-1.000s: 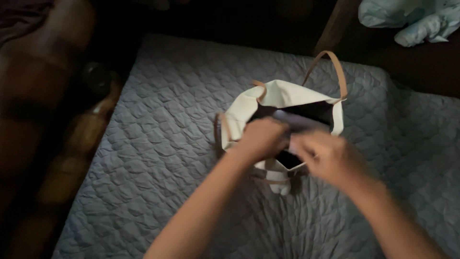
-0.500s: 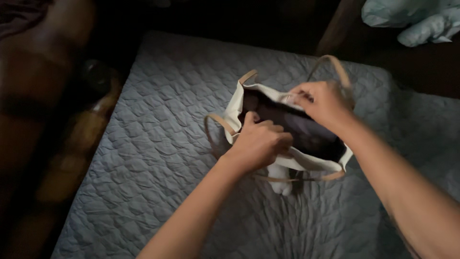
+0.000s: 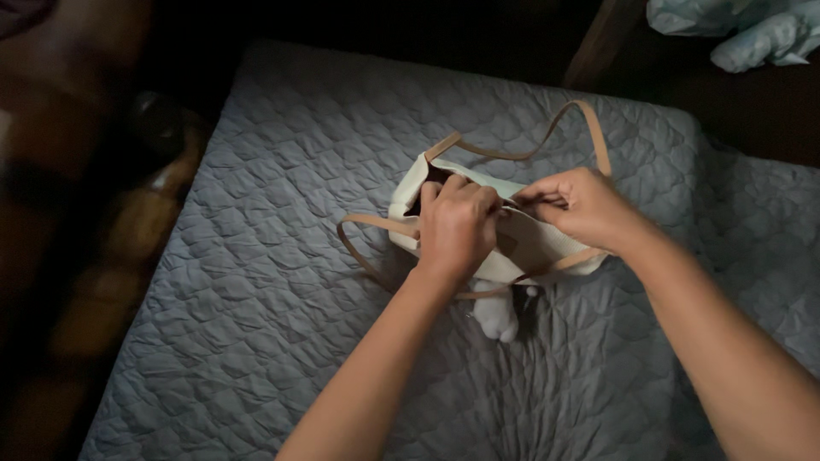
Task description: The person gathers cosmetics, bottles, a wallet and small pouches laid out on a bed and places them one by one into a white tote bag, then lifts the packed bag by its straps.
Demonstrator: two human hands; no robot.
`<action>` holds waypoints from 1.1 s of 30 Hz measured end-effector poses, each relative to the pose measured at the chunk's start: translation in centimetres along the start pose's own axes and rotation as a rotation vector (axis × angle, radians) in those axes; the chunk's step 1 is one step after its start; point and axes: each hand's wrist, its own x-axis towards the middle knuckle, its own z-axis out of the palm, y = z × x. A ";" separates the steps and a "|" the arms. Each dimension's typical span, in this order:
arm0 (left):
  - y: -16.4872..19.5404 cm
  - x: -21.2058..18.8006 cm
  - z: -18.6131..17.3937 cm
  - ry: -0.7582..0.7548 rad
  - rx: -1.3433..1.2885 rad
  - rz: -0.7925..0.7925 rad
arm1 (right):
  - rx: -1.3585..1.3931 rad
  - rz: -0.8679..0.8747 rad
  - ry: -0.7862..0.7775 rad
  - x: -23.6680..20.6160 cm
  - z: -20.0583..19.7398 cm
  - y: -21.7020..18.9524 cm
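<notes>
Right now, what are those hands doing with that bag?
A person is handling a cream tote bag that lies on a grey quilted cover. The left hand and the right hand both grip its top edge, pinching the opening nearly closed. Its tan straps lie loose, and a small fluffy white thing rests beside it.

Cream tan-strapped tote bag (image 3: 530,248), gripped shut

A grey quilted mattress (image 3: 282,256) fills a dimly lit room. Beyond its far right corner, pale crumpled fabric (image 3: 743,30); left of it, blurred brown furniture (image 3: 77,213), possibly wooden.
</notes>
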 end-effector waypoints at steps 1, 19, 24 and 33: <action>-0.1 0.1 0.1 0.002 -0.005 0.001 | -0.008 -0.003 0.004 -0.1 0.0 -0.1; -4.5 -2.4 -10.2 -0.109 0.053 -0.025 | -0.810 -0.408 0.359 -7.9 -1.2 -1.0; -4.5 -1.4 -9.8 -0.347 -0.273 -0.750 | -0.280 -0.390 0.417 -7.0 -1.3 -1.9; 6.5 13.6 -17.8 -0.218 -1.475 -0.770 | 0.515 -0.487 0.190 -9.0 -8.3 -18.6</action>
